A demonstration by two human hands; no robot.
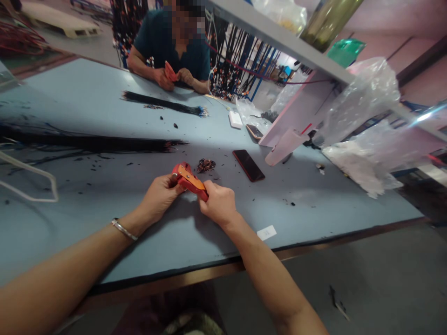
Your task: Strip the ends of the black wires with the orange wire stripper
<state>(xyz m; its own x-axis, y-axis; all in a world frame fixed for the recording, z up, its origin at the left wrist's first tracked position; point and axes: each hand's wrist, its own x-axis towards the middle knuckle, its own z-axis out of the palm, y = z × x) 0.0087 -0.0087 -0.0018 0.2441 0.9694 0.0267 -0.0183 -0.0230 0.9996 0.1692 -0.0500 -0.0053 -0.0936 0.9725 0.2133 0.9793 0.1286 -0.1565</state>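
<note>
A red wire stripper (190, 179) with an orange side plate is held over the table in front of me. My right hand (218, 202) wraps round its handle end. At the jaw end, my left hand (162, 193) is closed, thumb and fingers pinched against the tool's head; whatever lies between these fingertips is hidden. Just beyond the tool sits a small pile of dark and copper-coloured scraps (206, 165). Left of it, a long bundle of black wires (104, 143) lies across the table, its ends toward the pile.
A phone (248, 165) lies right of the scraps. Across the table (139, 251), a co-worker (171, 51) holds a similar red tool, near a second wire bundle (160, 102). A white label (267, 232) lies by the front edge. Plastic bags (363, 158) and a shelf post (296, 109) stand at right.
</note>
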